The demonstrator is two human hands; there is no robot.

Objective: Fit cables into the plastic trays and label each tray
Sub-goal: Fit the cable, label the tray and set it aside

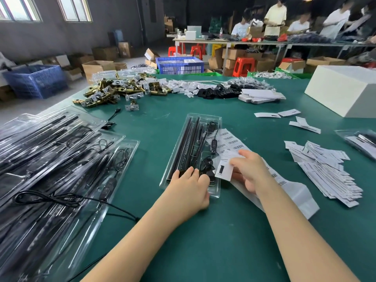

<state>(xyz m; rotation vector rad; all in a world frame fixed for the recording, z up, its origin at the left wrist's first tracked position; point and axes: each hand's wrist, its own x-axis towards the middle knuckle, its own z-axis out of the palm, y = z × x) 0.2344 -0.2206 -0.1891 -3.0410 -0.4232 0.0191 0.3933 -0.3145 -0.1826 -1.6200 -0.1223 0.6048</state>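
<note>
tray (216,119) of clear plastic, cables (205,163) already seated, lies on the green table (223,231) directly ahead. left hand (188,187) presses its near end with straight fingers; right hand (251,169) pinches a white label (224,169) just beside the tray's right edge, over a barcode sheet (230,137). keep the tray pinned, set one label edge first, then smooth flat. filled trays (61,159) stack at left.

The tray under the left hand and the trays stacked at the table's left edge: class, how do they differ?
The single tray lies alone, flat at the table's centre, while the stacked trays overlap one another in a fanned pile. The left hand presses on the single tray; no hand touches the pile. A loose black cable trails over the pile; the single tray's cable stays inside. Both are clear plastic holding black parts.
</note>
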